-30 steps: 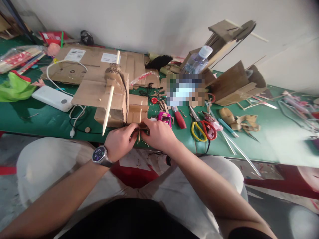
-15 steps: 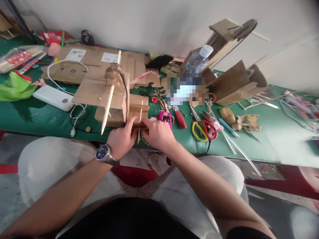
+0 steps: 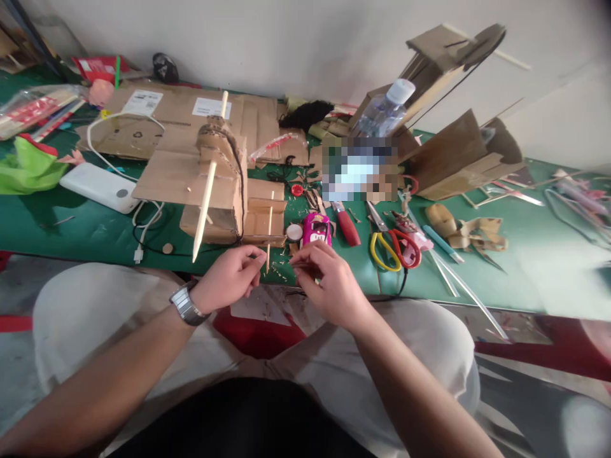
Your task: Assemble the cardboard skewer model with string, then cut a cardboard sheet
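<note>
My left hand (image 3: 233, 273) is by the table's front edge, thumb and forefinger pinched together beside a thin wooden stick (image 3: 270, 222). What that pinch holds, if anything, is too small to tell. The stick crosses the low front part of a cardboard model (image 3: 214, 219), whose upper part carries a thicker pointed wooden rod (image 3: 205, 210). To the right of the stick, my right hand (image 3: 331, 283) has its fingers closed around something dark and thin that I cannot make out. Just beyond it lies a pink toy car (image 3: 316, 229), next to a small round white lid (image 3: 293, 232).
Yellow-and-red-handled scissors (image 3: 394, 248) and a red-handled tool (image 3: 347, 226) lie to the right. At the left are a white power bank (image 3: 98, 187) and its cable. A water bottle (image 3: 386, 111) and another cardboard model (image 3: 463, 152) stand at the back right.
Both hands have drawn away from the thin stick and now stand apart, the right one farther to the right. The stick stays in the cardboard model.
</note>
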`<state>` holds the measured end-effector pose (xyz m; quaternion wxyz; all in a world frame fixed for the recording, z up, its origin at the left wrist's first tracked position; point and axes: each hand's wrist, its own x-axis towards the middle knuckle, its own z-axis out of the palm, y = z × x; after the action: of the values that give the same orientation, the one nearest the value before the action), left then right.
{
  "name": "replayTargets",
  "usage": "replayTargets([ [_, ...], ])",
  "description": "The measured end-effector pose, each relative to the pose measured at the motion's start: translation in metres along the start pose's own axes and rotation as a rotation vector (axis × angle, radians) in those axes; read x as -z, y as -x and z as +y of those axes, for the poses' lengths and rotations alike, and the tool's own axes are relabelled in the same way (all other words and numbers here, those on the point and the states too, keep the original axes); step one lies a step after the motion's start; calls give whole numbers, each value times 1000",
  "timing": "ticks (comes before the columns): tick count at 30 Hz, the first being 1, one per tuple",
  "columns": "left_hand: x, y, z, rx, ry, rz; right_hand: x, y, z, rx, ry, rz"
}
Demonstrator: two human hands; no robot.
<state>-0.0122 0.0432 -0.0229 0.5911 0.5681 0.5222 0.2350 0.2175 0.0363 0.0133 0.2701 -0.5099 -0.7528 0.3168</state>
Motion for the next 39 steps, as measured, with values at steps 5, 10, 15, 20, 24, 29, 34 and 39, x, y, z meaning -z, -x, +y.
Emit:
replayTargets([
  [5, -3, -9, -1, 5, 115, -41, -19, 5, 6, -86, -157, -58],
  [10, -3, -11, 2, 3, 59, -26, -31, 9, 14, 56, -145, 24],
  [15, -3, -12, 3, -10, 6, -25, -40, 14, 19, 104, -34, 54],
  [20, -2, -12, 1, -2, 13, -72, -44, 13, 23, 227, 73, 75],
  [24, -3, -11, 1, -8, 26, -92, -46, 14, 28, 296, 123, 67],
  [29, -2, -10, 0, 1, 6, -96, -49, 14, 32, 301, 85, 107],
  [34, -1, -11, 1, 36, -11, -98, -49, 13, 32, 287, 77, 98],
  [39, 0, -12, 3, 51, 15, -114, -50, 11, 30, 284, 57, 110],
])
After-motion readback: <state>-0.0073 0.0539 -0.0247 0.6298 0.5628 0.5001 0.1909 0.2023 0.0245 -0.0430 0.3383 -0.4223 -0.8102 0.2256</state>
